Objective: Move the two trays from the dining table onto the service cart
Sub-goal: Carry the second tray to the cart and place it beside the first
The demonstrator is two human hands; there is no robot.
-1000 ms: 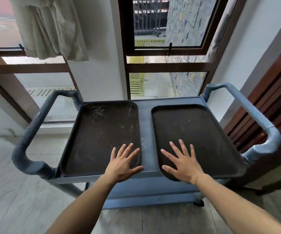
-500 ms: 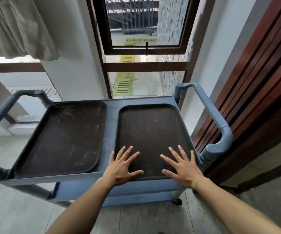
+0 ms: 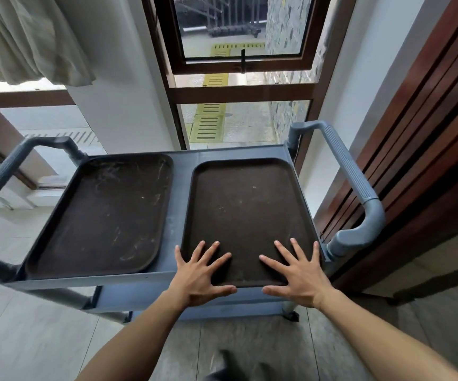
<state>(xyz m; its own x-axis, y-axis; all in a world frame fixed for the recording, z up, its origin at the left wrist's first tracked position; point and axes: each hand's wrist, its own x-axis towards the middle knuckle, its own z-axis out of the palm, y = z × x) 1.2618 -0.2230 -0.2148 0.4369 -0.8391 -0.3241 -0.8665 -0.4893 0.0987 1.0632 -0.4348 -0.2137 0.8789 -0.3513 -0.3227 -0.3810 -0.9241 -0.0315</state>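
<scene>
Two dark brown trays lie side by side on the top shelf of a blue-grey service cart (image 3: 179, 193). The left tray (image 3: 104, 213) is scratched and nothing touches it. The right tray (image 3: 247, 213) has both my hands over its near edge. My left hand (image 3: 201, 273) is spread flat at its near left corner, fingers apart. My right hand (image 3: 298, 273) is spread flat at its near right corner. Neither hand grips anything.
The cart has a ribbed handle on the right (image 3: 351, 185) and another on the left (image 3: 5, 171). A dark wooden slatted wall (image 3: 428, 149) stands close on the right. Behind the cart are a window (image 3: 239, 78) and a white wall; a curtain (image 3: 29, 39) hangs at upper left.
The view has swung right. My left hand has shifted from the left tray across to the right tray, so both hands are now over the right tray's near edge.
</scene>
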